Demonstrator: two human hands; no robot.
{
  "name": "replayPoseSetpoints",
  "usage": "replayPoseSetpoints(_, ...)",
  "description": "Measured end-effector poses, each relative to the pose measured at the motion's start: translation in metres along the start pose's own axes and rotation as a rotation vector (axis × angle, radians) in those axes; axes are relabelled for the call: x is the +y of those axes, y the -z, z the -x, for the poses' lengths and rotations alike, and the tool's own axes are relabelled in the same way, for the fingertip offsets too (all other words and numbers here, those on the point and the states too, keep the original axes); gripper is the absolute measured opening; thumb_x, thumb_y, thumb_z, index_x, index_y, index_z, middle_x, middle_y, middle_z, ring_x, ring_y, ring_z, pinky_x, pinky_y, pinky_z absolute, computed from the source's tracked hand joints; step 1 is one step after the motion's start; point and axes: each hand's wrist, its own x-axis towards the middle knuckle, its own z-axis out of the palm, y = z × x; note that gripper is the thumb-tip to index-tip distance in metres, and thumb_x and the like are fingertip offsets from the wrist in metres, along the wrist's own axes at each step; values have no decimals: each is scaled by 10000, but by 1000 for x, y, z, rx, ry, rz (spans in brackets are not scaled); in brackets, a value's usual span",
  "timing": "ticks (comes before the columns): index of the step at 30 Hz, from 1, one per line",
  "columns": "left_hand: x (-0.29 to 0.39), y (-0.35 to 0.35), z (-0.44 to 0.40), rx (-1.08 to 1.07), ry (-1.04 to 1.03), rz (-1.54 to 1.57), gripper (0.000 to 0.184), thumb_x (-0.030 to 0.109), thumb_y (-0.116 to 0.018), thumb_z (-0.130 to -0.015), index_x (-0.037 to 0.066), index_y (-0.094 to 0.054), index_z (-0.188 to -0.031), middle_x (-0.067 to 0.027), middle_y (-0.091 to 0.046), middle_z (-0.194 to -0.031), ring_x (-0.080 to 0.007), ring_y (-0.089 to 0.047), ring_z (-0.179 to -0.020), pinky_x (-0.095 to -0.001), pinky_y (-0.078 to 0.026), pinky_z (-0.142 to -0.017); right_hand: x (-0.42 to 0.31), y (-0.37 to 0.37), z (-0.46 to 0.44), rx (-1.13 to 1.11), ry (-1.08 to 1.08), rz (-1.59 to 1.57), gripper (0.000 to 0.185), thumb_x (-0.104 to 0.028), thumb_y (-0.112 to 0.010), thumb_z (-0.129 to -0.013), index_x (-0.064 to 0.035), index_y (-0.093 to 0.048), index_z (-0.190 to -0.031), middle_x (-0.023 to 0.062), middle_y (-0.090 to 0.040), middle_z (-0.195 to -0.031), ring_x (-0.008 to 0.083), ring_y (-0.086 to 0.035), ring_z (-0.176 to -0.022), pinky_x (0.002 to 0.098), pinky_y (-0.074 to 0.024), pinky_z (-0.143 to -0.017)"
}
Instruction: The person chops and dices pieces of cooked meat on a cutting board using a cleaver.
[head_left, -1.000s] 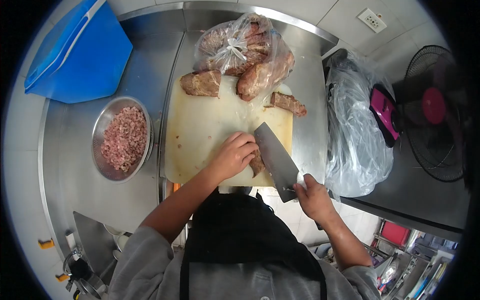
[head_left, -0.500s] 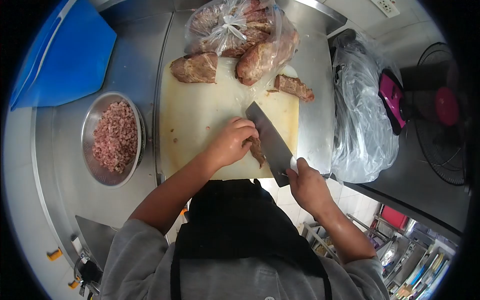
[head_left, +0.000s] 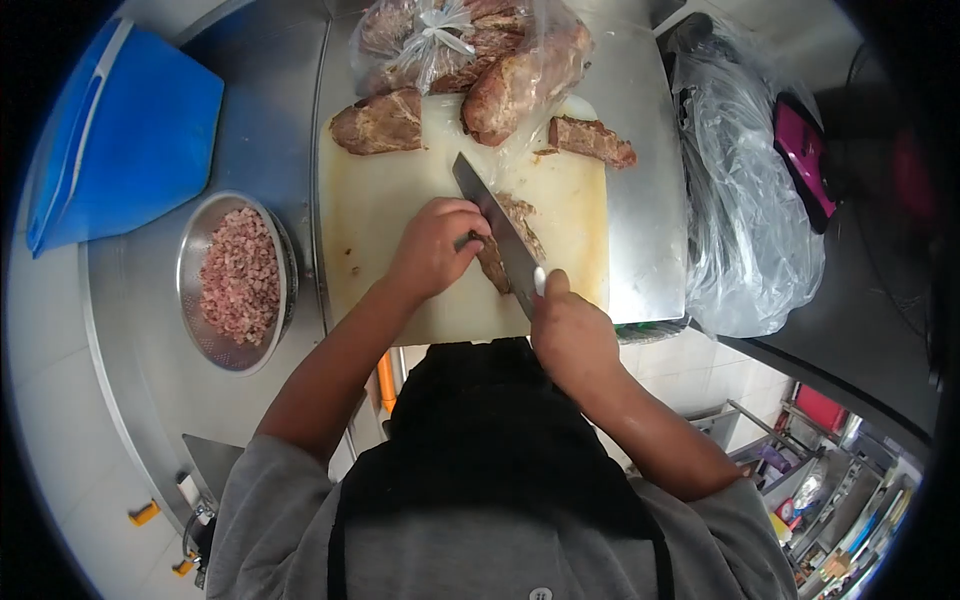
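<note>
A: The right hand [head_left: 572, 335] was closed around the handle of the cleaver [head_left: 497, 225], so I could see only a little white part of it. The left hand [head_left: 440, 245] had its fingers curled over the piece of meat [head_left: 492, 265] and held it; how strongly it pressed, I could not tell from my distance.

B: And where exactly was this piece?

A: In the head view, the only one I had, it lay on the cutting board [head_left: 575, 225], toward the near edge, at the left of the blade. Just beside the blade, on the other side, lay some cut meat [head_left: 522, 222]. Farther away I saw a block of meat [head_left: 380, 125] at the left and a smaller block [head_left: 592, 142] at the right.

B: How did you think the piece would handle?

A: I judged it light, rather soft but firm enough to keep its form, and perhaps a little greasy. Its fibres could come apart under a hard pinch. Therefore I preferred a hold from above, across the thicker part, with the fingertips bent back from the blade, not at the thin end. The cleaver I considered stiff and heavy in the blade; the handle was its only safe hold.
</note>
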Motion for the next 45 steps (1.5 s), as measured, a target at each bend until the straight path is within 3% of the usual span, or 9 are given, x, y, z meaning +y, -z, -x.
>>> replayPoseSetpoints(5, 3, 2, 2, -5, 38, 13, 252, 10, -788, -730, 78, -730, -966, -129, -695, -1119, -318, -650, -1070, -398, -534, -941, -15, 17, -1, -49, 45, 75, 156, -63, -500, -937, 22, -507, -1067, 237, -724, -852, 417, -728, -785, 486, -589, -711)
replayPoseSetpoints(16, 7, 12, 6, -52, -42, -73, 244, -39, -769, -721, 56, -695, -933, -121, -690, -1029, -335, -649, -1029, -396, -528, -931, -14, -4, -4, -13, 46, -13, 270, -126, -431, -990, 42, -536, -1173, 285, -718, -1036, 434, -721, -953, 498, -574, -843)
replayPoseSetpoints(19, 31, 6, 14, -136, 174, -20, 222, -30, -771, -725, 41, -693, -920, -121, -666, -958, -319, -645, -948, -391, -540, -869, -20, -6, -6, -29, 30, -16, 287, -142, -442, -991, 40, -552, -1183, 292, -712, -1061, 425, -717, -980, 499, -568, -862)
replayPoseSetpoints(24, 31, 4, 23, -75, -98, -130, 222, -50, -742, -746, 45, -703, -942, -119, -661, -984, -321, -637, -962, -390, -528, -884, 6, -1, -14, 51, 104, -33, 332, -282, -522, -1008, 21, -551, -1140, 277, -717, -1006, 424, -709, -966, 510, -557, -845)
replayPoseSetpoints(30, 56, 1, 37, 14, -161, -192, 245, -31, -704, -743, 58, -704, -971, -134, -664, -1004, -350, -622, -1036, -431, -518, -912, 32, 39, 20, 214, 50, -89, 294, -235, -536, -993, 27, -553, -1125, 323, -692, -981, 469, -680, -967, 532, -536, -872)
replayPoseSetpoints(38, 10, 49, 33, -566, 274, -284, 269, 14, -732, -747, 43, -733, -1014, -147, -688, -1024, -369, -621, -1041, -434, -505, -921, 91, 36, 32, 268, -20, -204, 330, -257, -604, -966, 63, -568, -1038, 356, -666, -953, 517, -646, -973, 549, -512, -864)
replayPoseSetpoints(39, 11, 56, 33, -564, 279, -280, 269, 14, -732, -747, 43, -733, -1014, -147, -688, -1024, -369, -621, -1041, -434, -505, -921, 91, 35, 33, 263, -18, -200, 330, -257, -604, -966, 63, -568, -1038, 356, -666, -953, 517, -646, -973, 549, -512, -864)
replayPoseSetpoints(41, 21, 72, 30, -143, -10, -406, 218, 7, -735, -753, 34, -726, -969, -134, -684, -1015, -355, -620, -1035, -411, -503, -926, 89, 35, 35, 150, -45, -296, 326, -251, -610, -963, 64, -569, -1037, 350, -668, -960, 510, -650, -972, 544, -515, -868)
replayPoseSetpoints(45, 28, 38, 13, 53, 14, -234, 192, 18, -747, -745, 44, -715, -932, -114, -672, -1038, -339, -612, -1046, -404, -501, -931, 65, 37, 38, 111, 66, -175, 336, -267, -601, -971, 57, -573, -1051, 326, -681, -978, 487, -660, -979, 544, -519, -869)
